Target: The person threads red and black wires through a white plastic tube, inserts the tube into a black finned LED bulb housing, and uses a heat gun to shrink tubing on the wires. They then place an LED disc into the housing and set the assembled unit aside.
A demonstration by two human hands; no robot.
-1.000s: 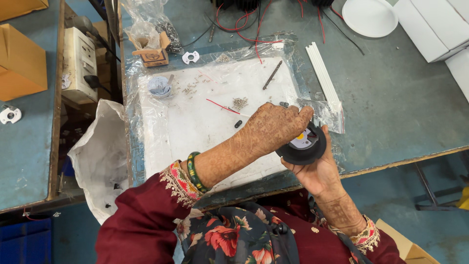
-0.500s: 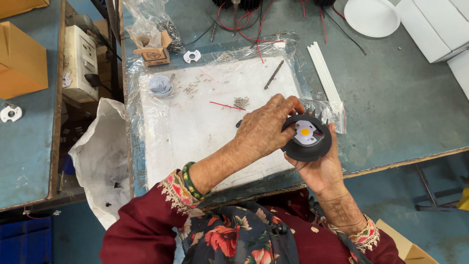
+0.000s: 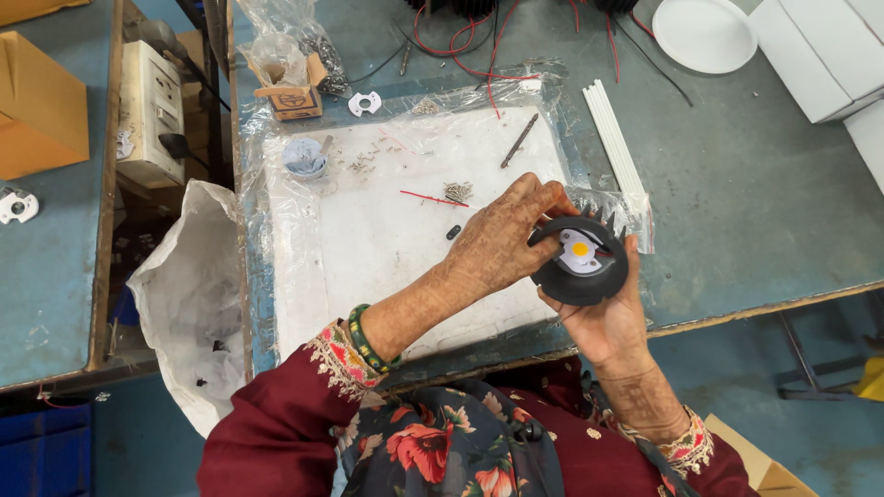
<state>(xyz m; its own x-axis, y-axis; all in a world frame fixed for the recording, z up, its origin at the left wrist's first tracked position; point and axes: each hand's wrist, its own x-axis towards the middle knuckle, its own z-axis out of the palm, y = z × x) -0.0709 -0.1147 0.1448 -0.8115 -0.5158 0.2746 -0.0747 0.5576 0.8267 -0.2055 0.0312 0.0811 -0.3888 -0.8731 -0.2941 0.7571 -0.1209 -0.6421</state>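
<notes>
My right hand (image 3: 603, 317) cups a round black finned lamp body (image 3: 578, 264) from below, just above the near edge of the table. A white plate with a small yellow chip (image 3: 580, 250) sits in its middle. My left hand (image 3: 502, 241) reaches across from the left, and its fingertips pinch the white plate at the lamp body's upper left. Both hands hover over the right side of a white work mat (image 3: 368, 239) covered in clear plastic.
On the mat lie a red wire (image 3: 433, 199), a heap of small screws (image 3: 458, 190), a dark tool (image 3: 519, 141) and a small pot (image 3: 304, 156). White rods (image 3: 615, 147) lie to the right, a white dish (image 3: 704, 35) and white boxes (image 3: 829, 55) beyond. A small cardboard box (image 3: 287, 87) stands at the back left.
My left hand has slid off the top of the lamp body to its left rim, uncovering the white plate and yellow chip. The right hand has tilted the body up a little.
</notes>
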